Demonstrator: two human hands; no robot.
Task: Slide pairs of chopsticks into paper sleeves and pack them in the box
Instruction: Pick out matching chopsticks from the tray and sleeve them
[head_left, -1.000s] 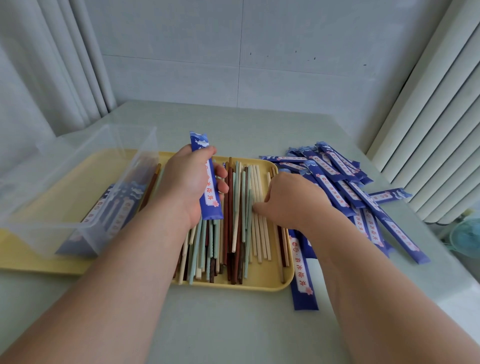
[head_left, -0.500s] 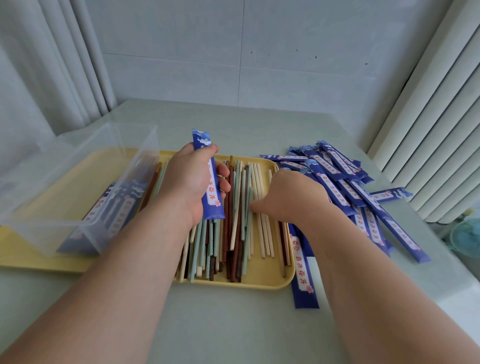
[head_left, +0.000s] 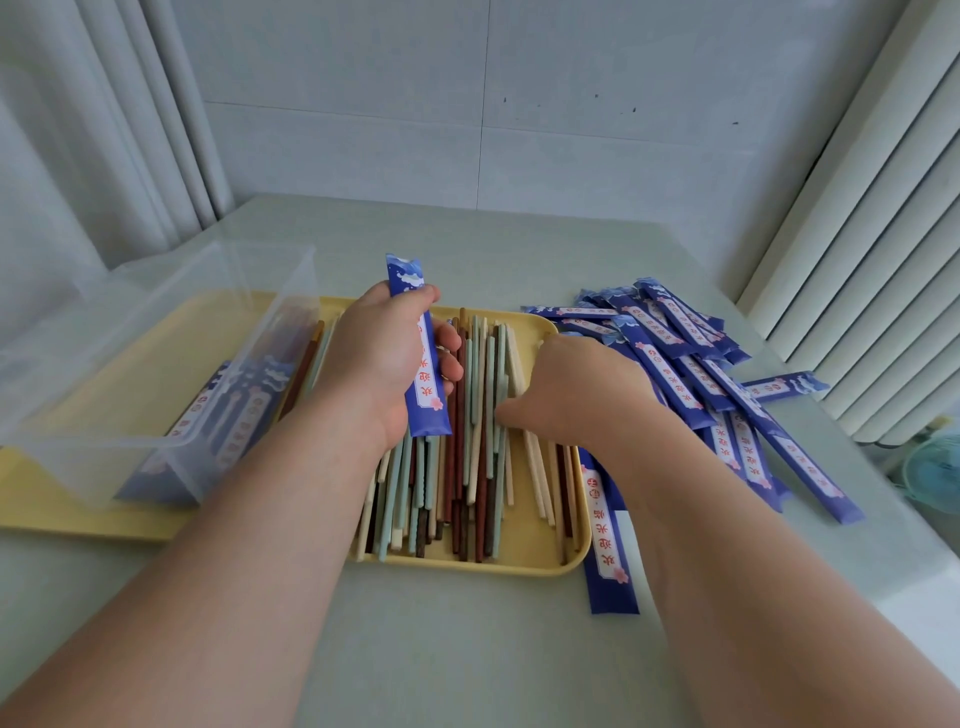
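Pale green surface (head_left: 467, 649) carries a yellow plastic tray (head_left: 467, 567) of loose coloured chopsticks (head_left: 478, 467). Left grip (head_left: 379, 364) clasps a blue paper sleeve (head_left: 428, 387) above them; right grip (head_left: 582, 389) curls onto the chopsticks, and I cannot tell if it holds any.

Only one view is given, taken by a wide-angle camera worn on the head and aimed forward and down. The surface (head_left: 467, 649) is seen from close above. The left hand (head_left: 384, 358) and right hand (head_left: 582, 389) are framed near the middle, within arm's reach. The far wall (head_left: 597, 130) is caught along the top.
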